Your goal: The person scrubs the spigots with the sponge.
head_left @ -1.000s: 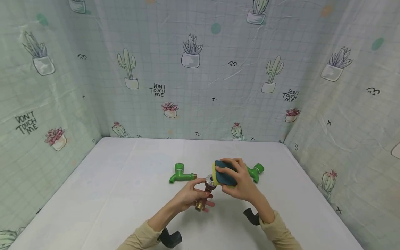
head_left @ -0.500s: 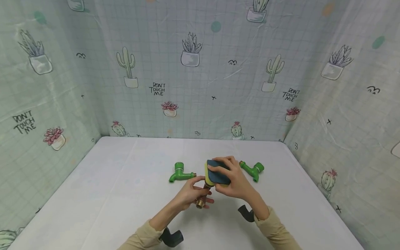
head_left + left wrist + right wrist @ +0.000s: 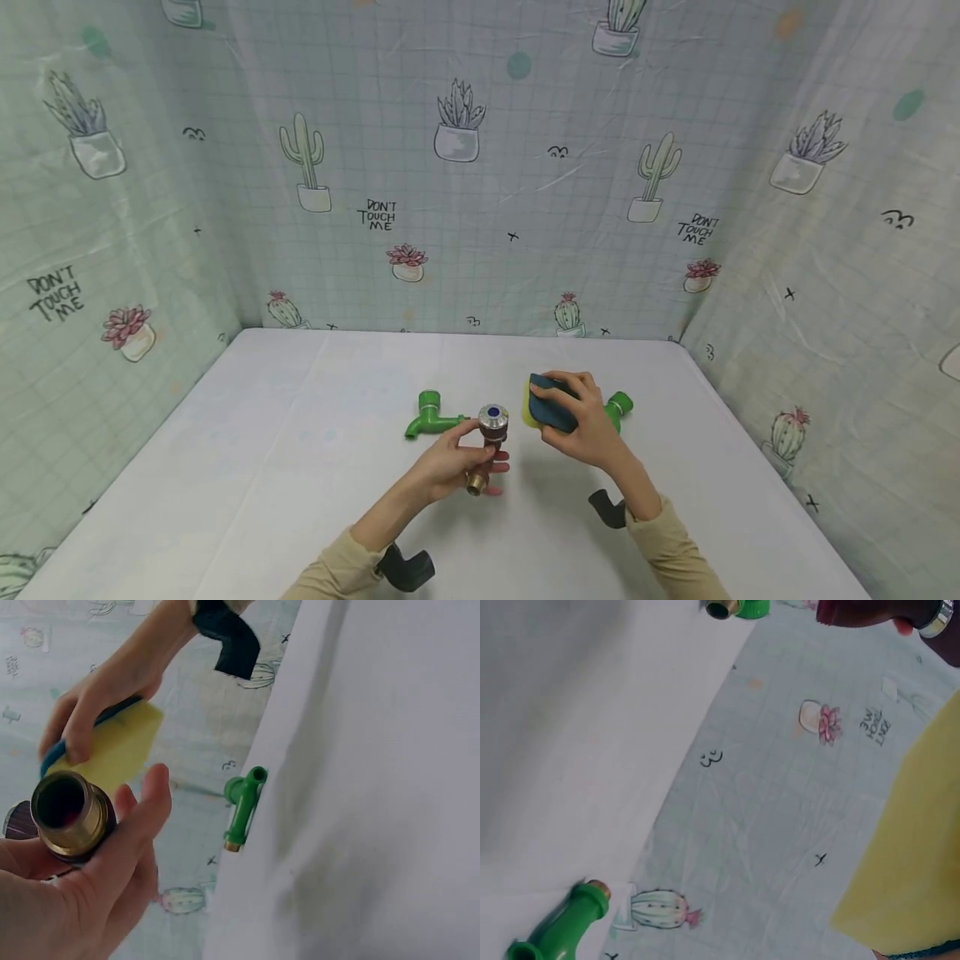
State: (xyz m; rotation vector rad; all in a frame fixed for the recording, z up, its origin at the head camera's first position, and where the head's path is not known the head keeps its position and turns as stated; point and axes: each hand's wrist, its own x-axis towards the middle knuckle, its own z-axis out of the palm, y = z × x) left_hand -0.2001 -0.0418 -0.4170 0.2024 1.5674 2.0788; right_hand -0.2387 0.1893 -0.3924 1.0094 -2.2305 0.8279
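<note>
My left hand (image 3: 448,467) holds a dark reddish-brown water tap (image 3: 492,432) above the table, its silver cap with a blue centre tipped up and back. The tap's brass threaded end (image 3: 75,817) faces the left wrist camera. To the right, my right hand (image 3: 588,421) grips a sponge (image 3: 553,408), dark blue on one side and yellow on the other. A gap separates sponge and tap in the head view. In the right wrist view the sponge's yellow face (image 3: 911,855) fills the right side, while the tap's brown spout (image 3: 862,611) shows at the top.
A green tap (image 3: 431,418) lies on the white table (image 3: 187,467) behind my left hand. Another green tap (image 3: 618,408) is partly hidden behind my right hand. Curtain (image 3: 480,208) printed with cacti encloses the back and sides. Black bent pieces (image 3: 407,568) sit at both wrists.
The sponge moved left over the tap's cap, then came away to the right, uncovering the cap. The tap has turned more upright and shifted slightly left in my left hand.
</note>
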